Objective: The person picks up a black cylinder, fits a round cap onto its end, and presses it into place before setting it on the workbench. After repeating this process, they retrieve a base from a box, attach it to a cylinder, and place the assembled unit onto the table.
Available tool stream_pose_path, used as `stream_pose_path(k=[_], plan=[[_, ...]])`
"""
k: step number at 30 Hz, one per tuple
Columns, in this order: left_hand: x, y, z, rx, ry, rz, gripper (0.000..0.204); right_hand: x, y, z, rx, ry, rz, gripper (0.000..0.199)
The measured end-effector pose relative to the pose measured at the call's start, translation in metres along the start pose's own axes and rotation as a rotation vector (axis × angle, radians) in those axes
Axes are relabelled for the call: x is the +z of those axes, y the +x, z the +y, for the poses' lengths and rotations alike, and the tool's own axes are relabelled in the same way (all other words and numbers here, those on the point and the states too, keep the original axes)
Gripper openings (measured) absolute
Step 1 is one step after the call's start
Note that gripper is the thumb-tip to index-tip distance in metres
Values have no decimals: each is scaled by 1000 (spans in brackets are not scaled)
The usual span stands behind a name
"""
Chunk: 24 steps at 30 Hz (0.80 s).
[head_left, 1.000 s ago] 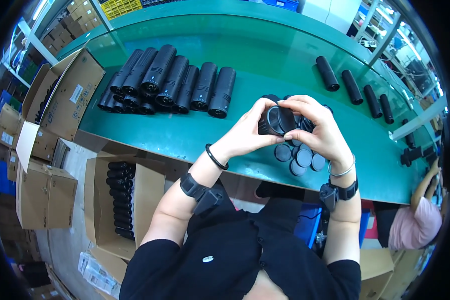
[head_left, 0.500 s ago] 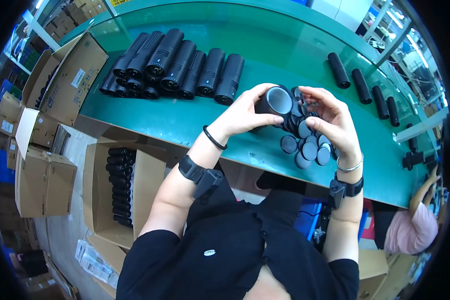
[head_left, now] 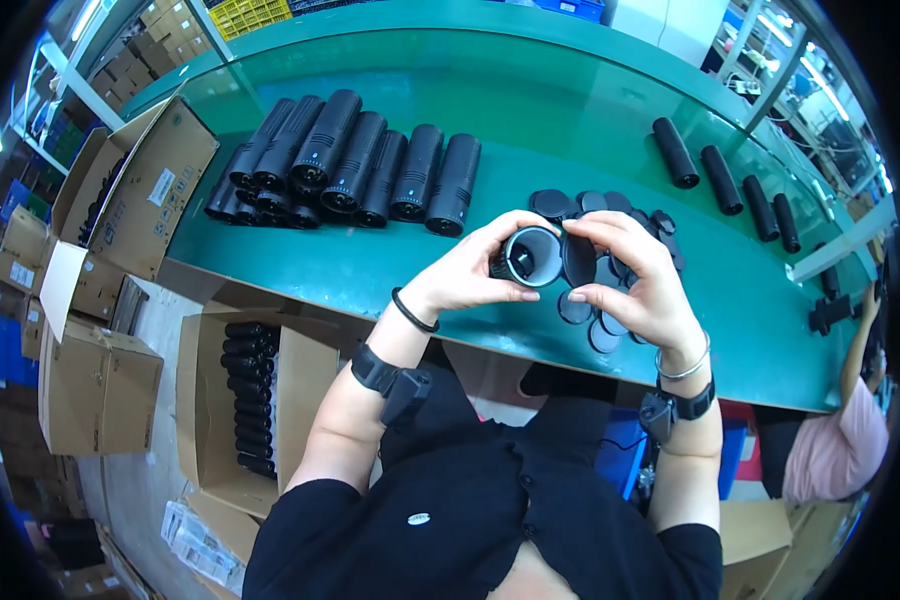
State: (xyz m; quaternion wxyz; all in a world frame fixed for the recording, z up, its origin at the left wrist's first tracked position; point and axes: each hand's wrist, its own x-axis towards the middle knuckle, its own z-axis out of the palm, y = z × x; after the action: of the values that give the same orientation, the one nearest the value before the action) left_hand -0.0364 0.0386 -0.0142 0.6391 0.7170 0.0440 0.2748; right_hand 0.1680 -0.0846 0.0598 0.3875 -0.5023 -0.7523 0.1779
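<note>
My left hand (head_left: 475, 268) is closed around a black cylindrical tube (head_left: 532, 256), whose open, grey-lined end faces up toward me. Between the fingers and thumb of my right hand (head_left: 632, 265) is a round black cap (head_left: 578, 260), held on edge right beside the tube's mouth. Whether cap and rim touch, I cannot tell. Below and behind both hands, several loose black caps (head_left: 604, 336) lie scattered on the green table (head_left: 370, 268), partly hidden by my right hand.
Black tubes (head_left: 342, 150) are stacked at the table's left, and several more (head_left: 675, 153) lie apart at the right. An open carton (head_left: 305, 385) holding black tubes stands below the table edge; another carton (head_left: 160, 190) is at the left. A person in pink (head_left: 838, 445) is at the far right.
My right hand has lifted a cap from the pile and brought it left against or near the tube. The tube's mouth has tipped more toward me, and the view has shifted slightly.
</note>
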Motion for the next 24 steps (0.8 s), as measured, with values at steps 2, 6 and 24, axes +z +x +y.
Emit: stream_pose_path(k=[2,6,24], plan=[[11,1,0,-50,34,104,69,3,-1,0,-14,-35,9,61],[32,6,-3,34,581,224,70,16,-6,1,-15,-81,86,60],[29,9,-5,-7,549,200,62,-19,-19,4,69,-74,-135,73]])
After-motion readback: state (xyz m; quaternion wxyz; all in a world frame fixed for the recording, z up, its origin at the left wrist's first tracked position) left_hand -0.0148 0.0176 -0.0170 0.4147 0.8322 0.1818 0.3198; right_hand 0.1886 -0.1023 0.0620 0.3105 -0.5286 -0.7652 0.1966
